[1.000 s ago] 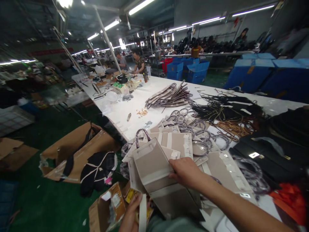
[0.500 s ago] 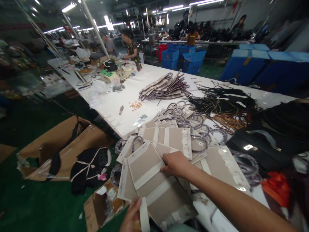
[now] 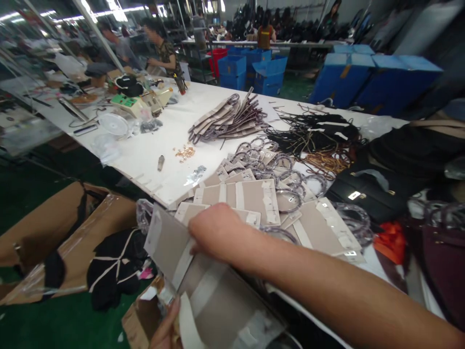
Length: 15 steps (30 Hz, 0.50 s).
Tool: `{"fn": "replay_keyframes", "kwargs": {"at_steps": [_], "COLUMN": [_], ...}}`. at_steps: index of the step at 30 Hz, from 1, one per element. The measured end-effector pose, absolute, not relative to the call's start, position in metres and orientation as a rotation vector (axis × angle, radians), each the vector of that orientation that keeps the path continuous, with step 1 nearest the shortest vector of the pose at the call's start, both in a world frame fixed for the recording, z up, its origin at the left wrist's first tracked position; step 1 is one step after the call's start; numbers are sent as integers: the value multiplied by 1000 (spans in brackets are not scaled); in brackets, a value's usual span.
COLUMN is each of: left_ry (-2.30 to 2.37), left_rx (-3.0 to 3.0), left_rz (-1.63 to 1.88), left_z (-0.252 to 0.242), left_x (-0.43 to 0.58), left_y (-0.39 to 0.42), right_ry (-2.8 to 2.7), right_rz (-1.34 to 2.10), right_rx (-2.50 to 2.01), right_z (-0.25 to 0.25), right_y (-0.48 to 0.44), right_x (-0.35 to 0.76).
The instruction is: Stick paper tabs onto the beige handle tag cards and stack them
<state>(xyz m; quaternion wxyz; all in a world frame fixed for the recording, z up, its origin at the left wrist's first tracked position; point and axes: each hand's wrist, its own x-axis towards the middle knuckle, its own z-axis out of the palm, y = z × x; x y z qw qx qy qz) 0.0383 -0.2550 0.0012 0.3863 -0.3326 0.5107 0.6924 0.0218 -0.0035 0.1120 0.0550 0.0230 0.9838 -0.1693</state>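
My right hand point(image 3: 214, 228) reaches across from the right, its fingers curled at the edge of a beige bag panel point(image 3: 169, 240) with white strips across it; the fingertips are mostly hidden. The panel is tilted up at the left, with a handle in clear wrap beside it. At the bottom, my left hand point(image 3: 165, 327) is closed around what looks like a roll of white tape point(image 3: 189, 322), close against the panel's lower part. Beyond lies a heap of similar panels point(image 3: 254, 194) with wrapped loop handles.
Bundled straps point(image 3: 232, 118), black cords point(image 3: 316, 131) and small gold fittings point(image 3: 185, 153) lie on the white table point(image 3: 152, 135). A black bag point(image 3: 366, 194) is at the right. Cardboard boxes point(image 3: 109, 218) stand on the floor at left. A co-worker point(image 3: 165, 53) is at the far table end.
My right hand has moved left over the panel, and the panel's left part has swung up. My left hand has shifted left and down with the tape. The view has turned right.
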Motion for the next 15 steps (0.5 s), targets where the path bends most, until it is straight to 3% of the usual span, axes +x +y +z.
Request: {"fn": "replay_keyframes", "kwargs": {"at_steps": [3,9,15], "left_ry": [1238,1228,1348], "left_rx": [-740,-713,-785], "left_rz": [1834,1855,1832], "left_z": [7,7,13], "left_x": [38,38,32], "left_y": [-225,-189,-213], "right_ry": [2884,2858,2610], "right_rz": [-377,-337,-538], "right_rx": [407,518,475], "right_z": [86,36,66], "right_y": [36,52,66], "right_x": [21,38,25]}}
